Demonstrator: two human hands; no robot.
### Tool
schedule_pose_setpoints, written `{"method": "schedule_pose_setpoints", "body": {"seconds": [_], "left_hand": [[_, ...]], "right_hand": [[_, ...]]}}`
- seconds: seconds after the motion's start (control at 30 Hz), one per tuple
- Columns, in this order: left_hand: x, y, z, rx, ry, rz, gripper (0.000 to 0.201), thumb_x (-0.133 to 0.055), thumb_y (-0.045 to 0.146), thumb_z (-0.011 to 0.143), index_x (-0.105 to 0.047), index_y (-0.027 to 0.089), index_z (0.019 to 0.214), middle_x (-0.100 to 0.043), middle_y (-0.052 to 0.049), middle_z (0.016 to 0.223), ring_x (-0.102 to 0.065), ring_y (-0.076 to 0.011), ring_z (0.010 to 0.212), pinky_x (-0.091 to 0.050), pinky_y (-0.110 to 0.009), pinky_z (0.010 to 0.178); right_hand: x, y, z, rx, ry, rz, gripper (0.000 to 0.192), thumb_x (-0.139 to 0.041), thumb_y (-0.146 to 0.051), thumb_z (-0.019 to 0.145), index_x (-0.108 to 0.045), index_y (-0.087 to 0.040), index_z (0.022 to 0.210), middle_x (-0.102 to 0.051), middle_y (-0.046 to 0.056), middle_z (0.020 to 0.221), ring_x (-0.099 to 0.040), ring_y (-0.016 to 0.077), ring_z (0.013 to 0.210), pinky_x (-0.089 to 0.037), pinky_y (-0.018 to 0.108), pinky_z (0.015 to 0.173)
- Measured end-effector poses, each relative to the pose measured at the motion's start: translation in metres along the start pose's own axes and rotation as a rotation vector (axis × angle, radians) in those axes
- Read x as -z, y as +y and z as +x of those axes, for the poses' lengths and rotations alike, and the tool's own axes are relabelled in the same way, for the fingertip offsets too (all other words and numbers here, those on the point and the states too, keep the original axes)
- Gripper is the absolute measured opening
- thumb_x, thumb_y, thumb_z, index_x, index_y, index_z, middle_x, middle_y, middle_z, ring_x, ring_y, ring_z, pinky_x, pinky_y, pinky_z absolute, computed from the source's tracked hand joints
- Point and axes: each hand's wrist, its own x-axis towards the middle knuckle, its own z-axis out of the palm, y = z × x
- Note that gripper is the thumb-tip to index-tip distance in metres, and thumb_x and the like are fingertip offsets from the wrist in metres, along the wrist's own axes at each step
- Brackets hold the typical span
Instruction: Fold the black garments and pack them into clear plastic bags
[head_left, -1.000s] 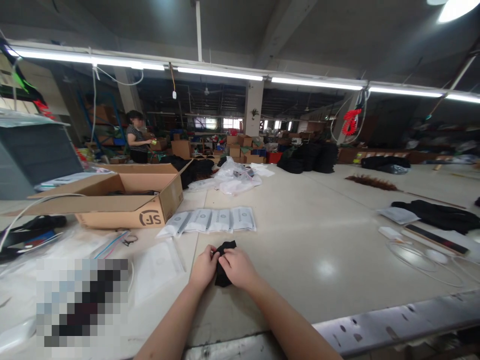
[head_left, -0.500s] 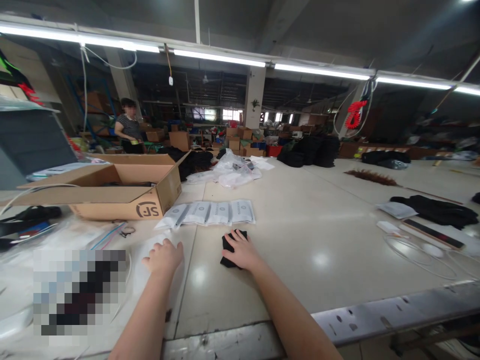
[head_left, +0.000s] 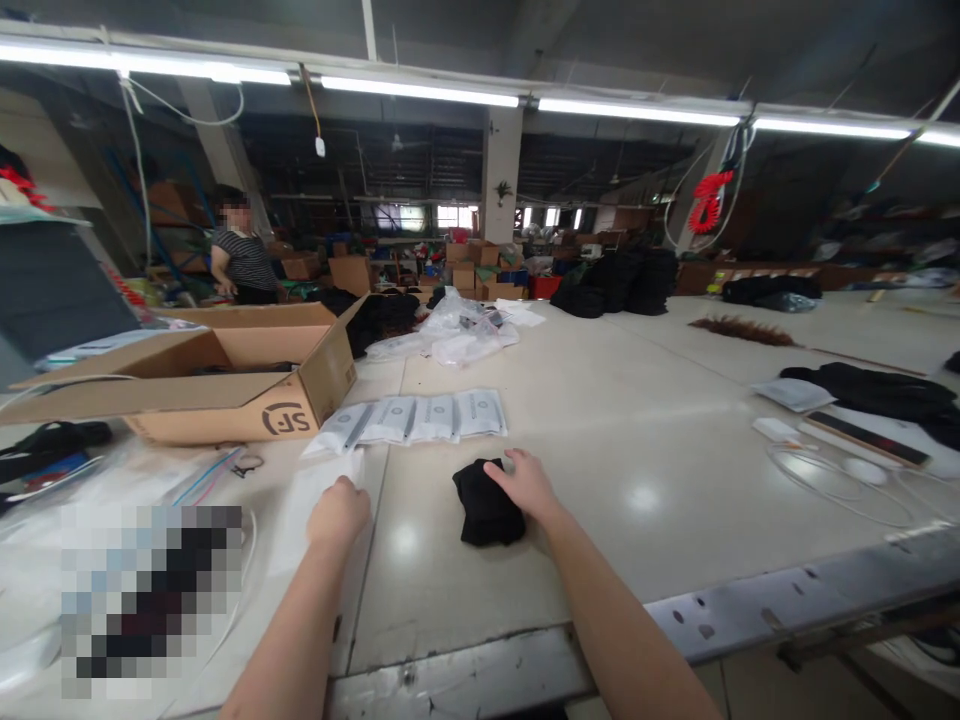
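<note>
Right hand [head_left: 525, 484] rests flat beside black cloth [head_left: 484, 513], touching.

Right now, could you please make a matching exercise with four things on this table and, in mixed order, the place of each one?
Things:
1. black cloth
2. clear bag
3. box
4. white packets

Places:
A. in a row just past the cloth
B. under the left hand
C. far left, open, with a printed logo
D. beside the right hand, touched by it

Pairs: 1-D, 2-B, 3-C, 4-A
</note>
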Motion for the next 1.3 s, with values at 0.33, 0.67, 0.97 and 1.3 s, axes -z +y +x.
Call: {"method": "schedule_pose_setpoints", "body": {"seconds": [0.33, 0.67, 0.97, 1.3], "left_hand": [[-0.031, 0.052, -0.041, -0.304, -0.022, -0.022, 0.022, -0.042, 0.032, 0.090, -0.060, 0.020, 0.095, -0.071, -0.013, 0.086, -0.069, -0.0296, 0.084, -0.043, -0.034, 0.066], [-0.038, 0.048, -0.035, -0.501, -0.077, -0.159, 0.017, -0.047, 0.025, 0.087, -0.052, 0.022, 0.072, -0.063, -0.004, 0.072, -0.060, -0.0193, 0.071, -0.036, -0.028, 0.064], [-0.038, 0.052, -0.054, -0.544, -0.591, -0.581, 0.025, -0.050, 0.015, 0.076, -0.059, 0.019, 0.099, -0.058, 0.003, 0.060, -0.052, -0.0126, 0.046, -0.035, -0.024, 0.048], [-0.034, 0.056, -0.051, -0.453, -0.284, -0.832, 0.016, -0.049, 0.025, 0.078, -0.054, 0.020, 0.093, -0.049, 0.009, 0.059, -0.043, -0.0080, 0.040, -0.034, -0.021, 0.045]], "right_hand": [[-0.007, -0.023, -0.019, -0.103, -0.169, 0.060, 0.044, -0.084, -0.059, 0.055, -0.071, -0.021, 0.074, -0.074, 0.011, 0.079, -0.070, 0.0343, 0.085, -0.052, 0.043, 0.077], [0.002, -0.063, -0.035, -0.194, -0.527, 0.917, 0.056, -0.076, -0.023, 0.062, -0.060, -0.021, 0.115, -0.075, 0.002, 0.098, -0.072, 0.0252, 0.092, -0.057, 0.039, 0.083], [-0.005, -0.053, -0.036, -0.192, -0.666, 1.037, 0.043, -0.074, -0.024, 0.060, -0.069, -0.015, 0.102, -0.076, 0.008, 0.096, -0.072, 0.0257, 0.086, -0.056, 0.038, 0.081], [-0.010, -0.047, -0.027, -0.350, -0.798, 0.807, 0.039, -0.074, -0.019, 0.057, -0.071, -0.016, 0.096, -0.075, 0.004, 0.086, -0.070, 0.0215, 0.077, -0.053, 0.032, 0.073]]}}
